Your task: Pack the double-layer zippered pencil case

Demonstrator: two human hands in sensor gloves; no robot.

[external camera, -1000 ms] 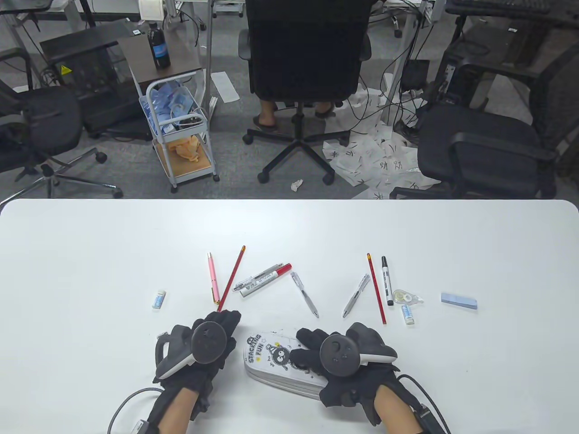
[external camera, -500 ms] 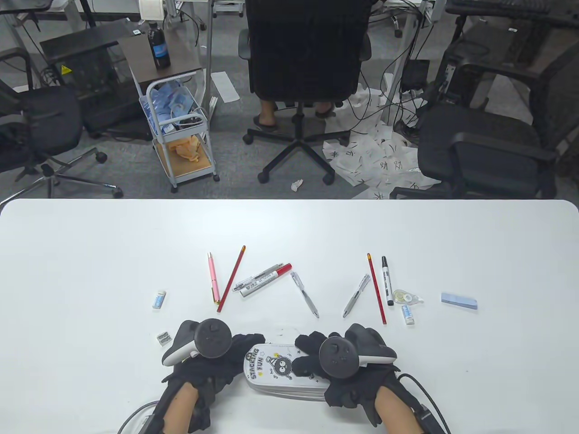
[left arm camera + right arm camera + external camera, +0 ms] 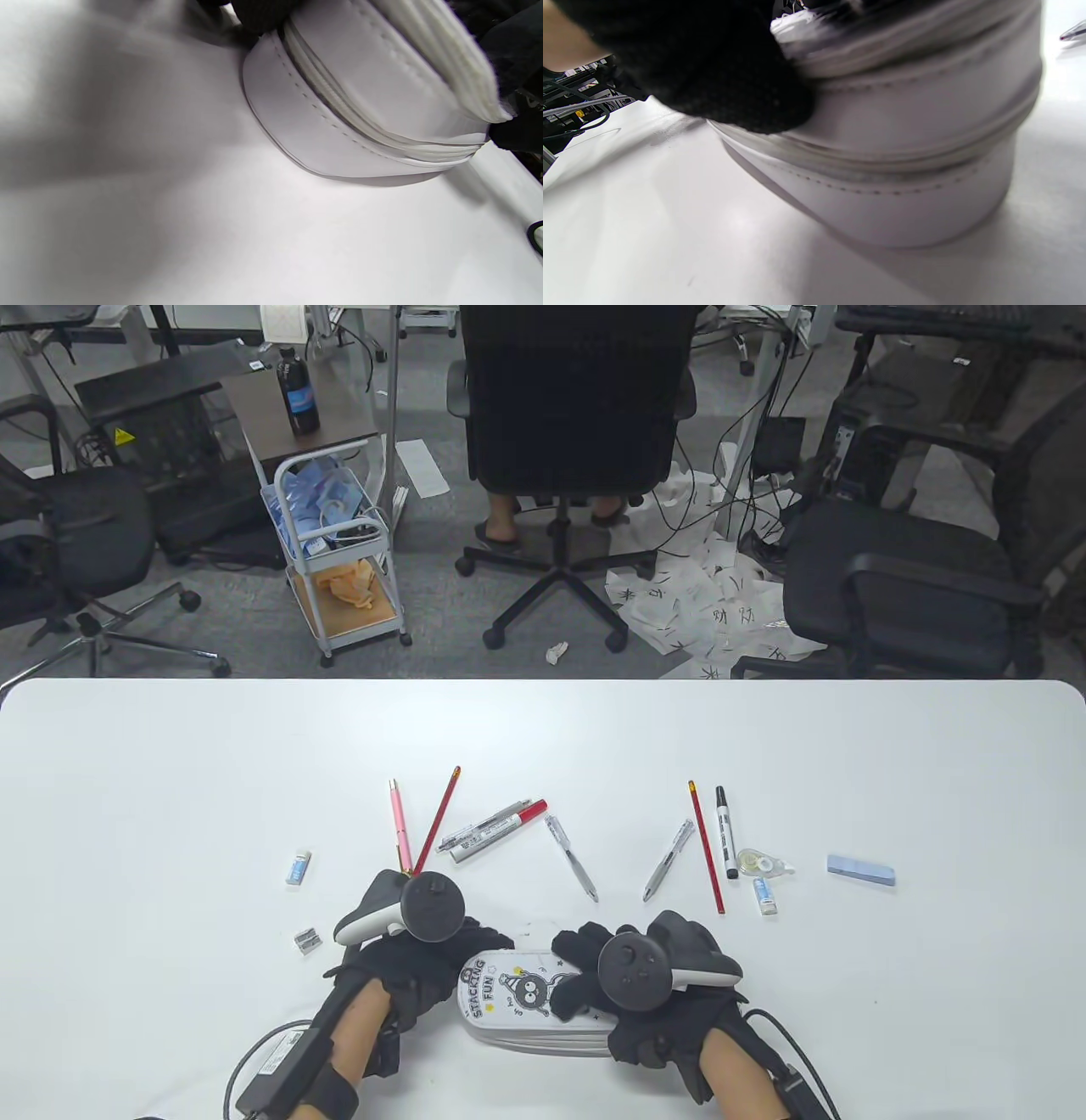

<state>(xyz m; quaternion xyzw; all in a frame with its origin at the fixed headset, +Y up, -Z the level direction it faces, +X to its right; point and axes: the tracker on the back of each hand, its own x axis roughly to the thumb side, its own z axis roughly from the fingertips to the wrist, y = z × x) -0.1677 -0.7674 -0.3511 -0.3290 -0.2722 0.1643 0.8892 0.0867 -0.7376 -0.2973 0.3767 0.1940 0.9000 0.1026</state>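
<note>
Left hand [image 3: 424, 963] shifted — perhaps gripping case [image 3: 509, 993]

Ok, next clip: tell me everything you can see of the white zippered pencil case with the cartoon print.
The white zippered pencil case with the cartoon print lies flat near the table's front edge, an oval pouch of smooth leather-like material with stitched seams. Its top shows a black fuzzy cartoon figure and the words "STACKING FUN". The wrist views show two white zipper bands stacked around its side; both look shut where visible. The left hand holds its left end, and the right hand rests on its right end, fingers over the top.
</note>
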